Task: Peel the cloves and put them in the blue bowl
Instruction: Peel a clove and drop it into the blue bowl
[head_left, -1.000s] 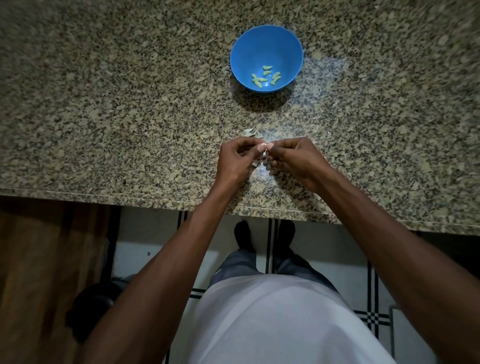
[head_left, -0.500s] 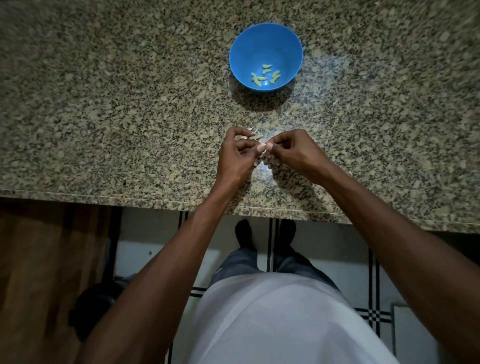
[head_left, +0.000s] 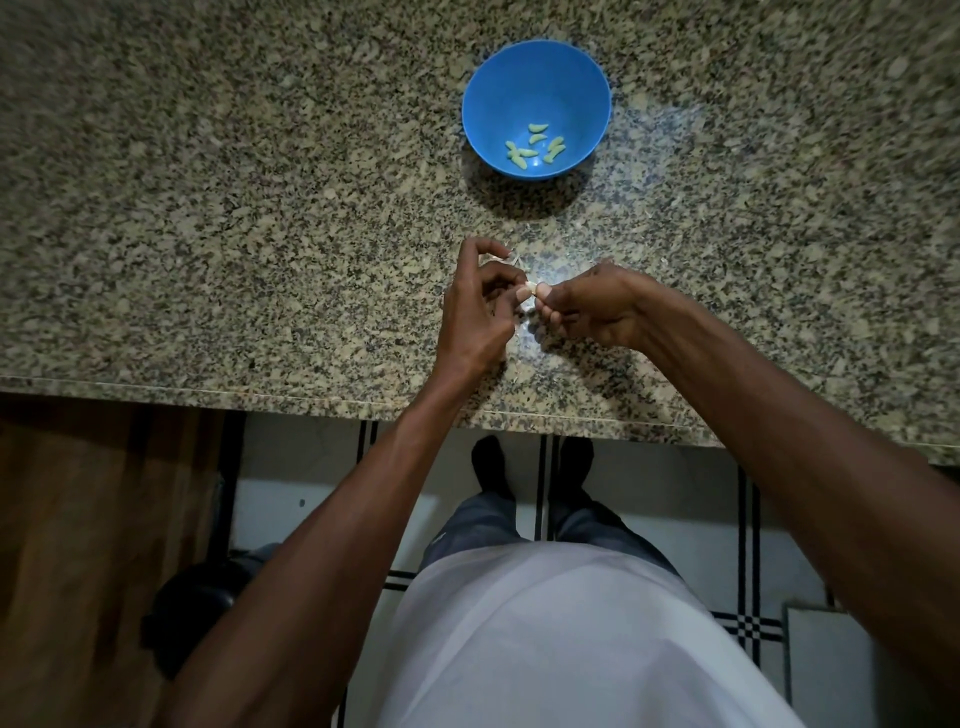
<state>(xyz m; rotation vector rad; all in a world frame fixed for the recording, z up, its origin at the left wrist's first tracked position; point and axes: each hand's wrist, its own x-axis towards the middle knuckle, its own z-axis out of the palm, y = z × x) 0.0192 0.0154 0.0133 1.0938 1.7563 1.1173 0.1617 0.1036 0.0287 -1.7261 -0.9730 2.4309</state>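
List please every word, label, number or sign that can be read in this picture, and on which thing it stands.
None: no readable text in the head view.
The round blue plastic bowl is plain.
The speckled granite countertop and the white shirt bear no marks.

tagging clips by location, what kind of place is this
Most likely a home kitchen: a speckled granite countertop, a blue bowl of peeled cloves, and tiled floor below the counter edge.

Speckled granite counter (head_left: 208, 208) — blue bowl (head_left: 498, 88), peel scraps (head_left: 525, 306)
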